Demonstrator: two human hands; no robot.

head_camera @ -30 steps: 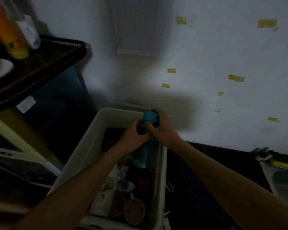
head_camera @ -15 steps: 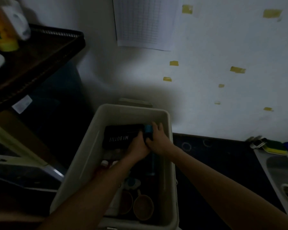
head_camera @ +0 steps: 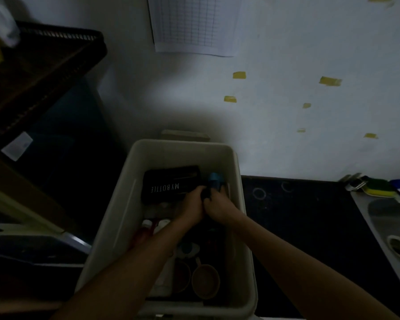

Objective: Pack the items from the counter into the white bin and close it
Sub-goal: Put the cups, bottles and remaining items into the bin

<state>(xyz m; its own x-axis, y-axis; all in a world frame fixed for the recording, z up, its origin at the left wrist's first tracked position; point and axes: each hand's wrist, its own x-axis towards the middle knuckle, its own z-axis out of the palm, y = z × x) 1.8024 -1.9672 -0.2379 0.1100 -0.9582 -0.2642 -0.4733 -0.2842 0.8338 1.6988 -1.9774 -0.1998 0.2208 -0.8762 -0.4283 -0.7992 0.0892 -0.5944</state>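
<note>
1. Dim kitchen, with a dark counter running right from the white bin to a sink. The bin stands open by the far wall.
2. We have both hands down in the bin's far right corner. Our left hand and right hand are curled together round the bottle, just under its blue cap. Its body is hidden beneath them.
3. The bottle stands just right of a black pouch lettered MY BOTTLE. Brown cups lie at the near end.
4. We judge that the step is seating the bottle. We should lower it straight along the right wall until its base rests, and check that the cap sits below the rim so the lid can close.
5. We should release one hand at a time, so the bottle cannot tip toward the cups.
</note>
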